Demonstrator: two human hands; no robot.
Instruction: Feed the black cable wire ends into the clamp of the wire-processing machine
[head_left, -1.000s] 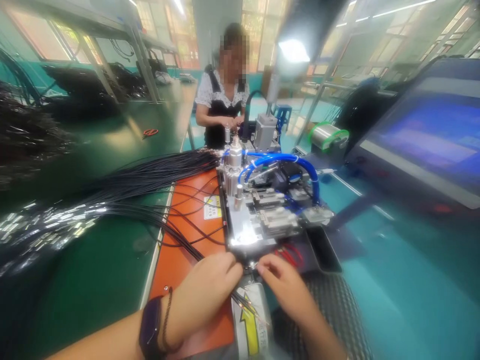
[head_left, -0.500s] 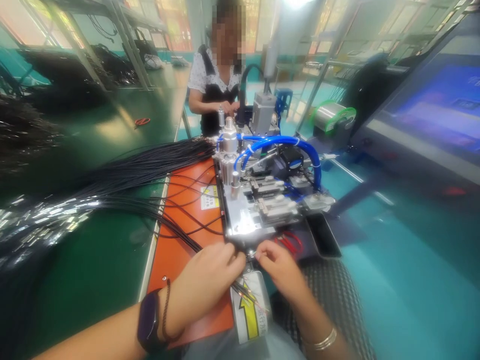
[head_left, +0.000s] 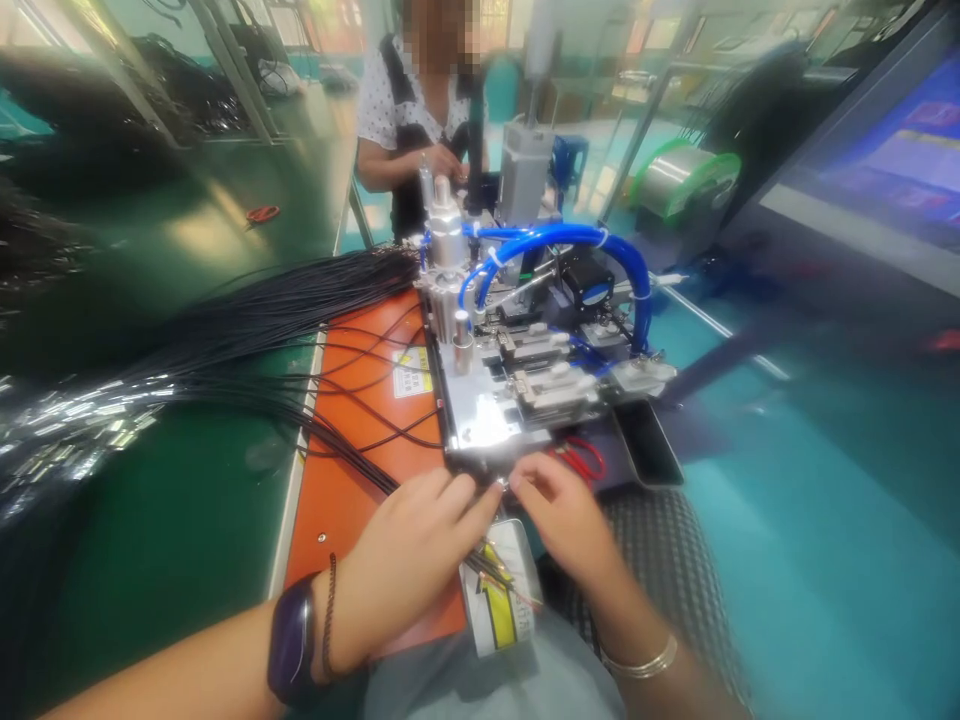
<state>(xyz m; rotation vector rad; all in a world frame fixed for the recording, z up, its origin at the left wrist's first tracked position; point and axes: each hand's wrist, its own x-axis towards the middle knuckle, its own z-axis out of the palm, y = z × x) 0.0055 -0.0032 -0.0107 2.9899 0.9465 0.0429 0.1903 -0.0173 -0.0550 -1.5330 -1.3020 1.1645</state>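
My left hand [head_left: 412, 545] is closed around a bundle of thin black cables [head_left: 356, 458] at the near edge of the machine. Their stripped, coppery ends [head_left: 499, 575] stick out below the palm, over a white plate with a yellow arrow [head_left: 495, 620]. Its thumb and forefinger reach toward a small shiny piece [head_left: 502, 484] at the fingertips. My right hand [head_left: 566, 520] is closed in a pinch at the same spot, its fingertips almost meeting the left ones. What the right fingers hold is too small to make out.
A metal bench machine [head_left: 480, 400] with blue hoses [head_left: 570, 235] stands just ahead on an orange table [head_left: 390, 320]. Red-handled pliers [head_left: 585, 460] and a dark tray [head_left: 649, 445] lie right. More black cables [head_left: 285, 300] trail left. A co-worker [head_left: 420, 120] stands behind the machine.
The view has tipped slightly down, so the machine sits higher in the picture. My left forefinger has stretched further toward the right fingertips; the cables stay in the left hand.
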